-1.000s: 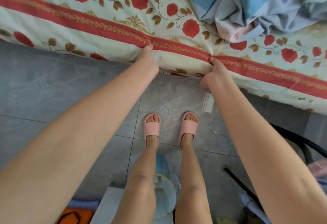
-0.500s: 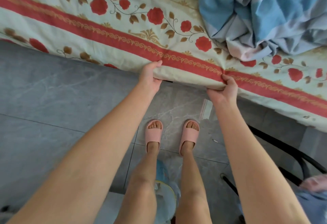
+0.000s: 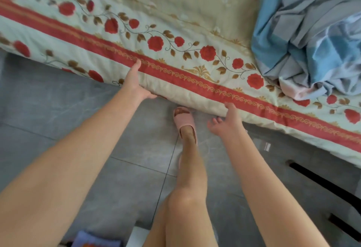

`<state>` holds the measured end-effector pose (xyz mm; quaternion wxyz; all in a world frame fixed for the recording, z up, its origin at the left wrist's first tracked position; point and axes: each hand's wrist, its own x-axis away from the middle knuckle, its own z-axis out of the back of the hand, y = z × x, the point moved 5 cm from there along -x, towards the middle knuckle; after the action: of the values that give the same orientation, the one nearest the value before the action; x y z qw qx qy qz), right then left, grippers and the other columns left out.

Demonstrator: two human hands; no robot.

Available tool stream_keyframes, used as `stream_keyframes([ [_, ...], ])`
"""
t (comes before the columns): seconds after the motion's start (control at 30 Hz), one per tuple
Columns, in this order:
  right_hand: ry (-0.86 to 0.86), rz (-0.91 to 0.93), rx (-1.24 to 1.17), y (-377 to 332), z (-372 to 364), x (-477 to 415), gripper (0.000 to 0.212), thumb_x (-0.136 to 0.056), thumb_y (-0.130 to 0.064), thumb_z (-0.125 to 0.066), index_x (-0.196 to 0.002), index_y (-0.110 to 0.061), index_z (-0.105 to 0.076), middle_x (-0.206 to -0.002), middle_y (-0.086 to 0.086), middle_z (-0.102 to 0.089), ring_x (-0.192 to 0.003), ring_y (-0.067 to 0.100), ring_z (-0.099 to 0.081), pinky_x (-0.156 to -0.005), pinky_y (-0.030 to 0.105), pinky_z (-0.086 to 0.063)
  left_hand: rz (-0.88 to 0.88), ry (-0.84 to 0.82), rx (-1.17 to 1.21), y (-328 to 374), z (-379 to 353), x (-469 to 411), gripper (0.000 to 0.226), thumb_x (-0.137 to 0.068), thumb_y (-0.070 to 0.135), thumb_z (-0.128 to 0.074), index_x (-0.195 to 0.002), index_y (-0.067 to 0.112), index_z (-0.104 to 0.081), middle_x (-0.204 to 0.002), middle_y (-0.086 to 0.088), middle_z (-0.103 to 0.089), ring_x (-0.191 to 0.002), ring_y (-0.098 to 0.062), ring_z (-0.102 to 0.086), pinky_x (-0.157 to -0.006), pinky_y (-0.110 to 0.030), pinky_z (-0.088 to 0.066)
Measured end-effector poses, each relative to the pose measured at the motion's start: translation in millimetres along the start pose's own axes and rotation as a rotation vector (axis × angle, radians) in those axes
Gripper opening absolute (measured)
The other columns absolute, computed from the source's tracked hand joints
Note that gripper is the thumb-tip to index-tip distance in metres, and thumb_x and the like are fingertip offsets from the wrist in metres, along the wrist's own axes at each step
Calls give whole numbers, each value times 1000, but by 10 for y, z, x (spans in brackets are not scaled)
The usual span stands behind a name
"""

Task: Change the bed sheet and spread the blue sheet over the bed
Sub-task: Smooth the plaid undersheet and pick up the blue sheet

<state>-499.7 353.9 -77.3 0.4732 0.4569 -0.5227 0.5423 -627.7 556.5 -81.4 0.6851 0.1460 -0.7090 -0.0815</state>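
Lying on bed: blue sheet (image 3: pixel 310 38), crumpled in a heap at the upper right of the view, on top of the floral cover, not spread out. Folds show pale blue, grey and a pink corner at its lower edge.
Floral sheet (image 3: pixel 175 32): cream ground, red roses on brown-leaved vines, a red band with gold scrollwork running along the bed's near edge; dark red lettering at the top, partly hidden by the blue heap, unreadable.
Bed edge: the padded edge is rolled up slightly between the two hands, showing a plain cream underside.
Left hand (image 3: pixel 134 82): on the edge of the floral sheet, thumb up on the red band, fingers curled beneath the rolled edge; clamped on the fabric.
Right hand (image 3: pixel 226 121): just below the rolled edge, fingers spread and apart, fingertips at or near the cream underside; contact unclear, nothing gripped.
Pink slipper (image 3: pixel 184 120): on one foot, toe just under the bed's edge, between the two hands.
Floor (image 3: pixel 58 114): grey marbled tiles with dark grout lines.
Lower right: black bars (image 3: pixel 322 184) of some frame, blurred.
Bottom edge: a blue and orange object, blurred, cannot be identified.
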Motion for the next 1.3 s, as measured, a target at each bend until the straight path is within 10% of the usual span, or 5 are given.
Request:
stream_keyframes([
  [0.43, -57, -279, -20, 724, -1351, -101, 73, -76, -35, -77, -132, -9, -37, -129, 13, -44, -118, 29, -48, -93, 43, -46, 103, 342, -58, 607, 156, -158, 18, -98, 12, -48, -114, 4, -48, -145, -11, -38, -128, -30, -43, -101, -34, -43],
  [0.7, 24, -81, -168, 917, -1609, -130, 46, -80, -29, -74, -120, -14, -54, -112, 6, -60, -98, 22, -61, -85, 32, -53, 185, 40, -171, 777, 491, -390, 28, -87, -7, -37, -65, 9, -44, -43, 0, -50, -46, -9, -50, -64, -22, -43],
  [0.97, 375, 75, 57, 1017, -1770, -111, 40, -90, -45, -57, -118, -21, -43, -113, 2, -51, -98, 22, -55, -83, 29, -50, 382, 147, -251, 1241, 628, -472, 10, -93, -7, -44, -100, -9, -51, -123, -23, -52, -131, -33, -42, -80, -22, -54],
  [1.03, 377, 51, 37, 1101, -1918, -118, 38, -92, -46, -53, -121, -24, -42, -115, 1, -47, -98, 22, -51, -84, 29, -48, 321, 205, -206, 1479, 768, -506, 42, -95, 2, -47, -137, -1, -40, -146, -19, -35, -136, -35, -32, -53, -26, -52],
  [1.3, 87, -41, -47, 2012, -2966, 66, 43, -88, -30, -65, -126, -17, -51, -105, 1, -51, -85, 13, -55, -73, 24, -48, 12, 109, -44, 2925, 1830, -1136, 57, -85, 32, -66, -135, 16, -44, -134, -15, -50, -121, -38, -49, -99, -62, -38],
])
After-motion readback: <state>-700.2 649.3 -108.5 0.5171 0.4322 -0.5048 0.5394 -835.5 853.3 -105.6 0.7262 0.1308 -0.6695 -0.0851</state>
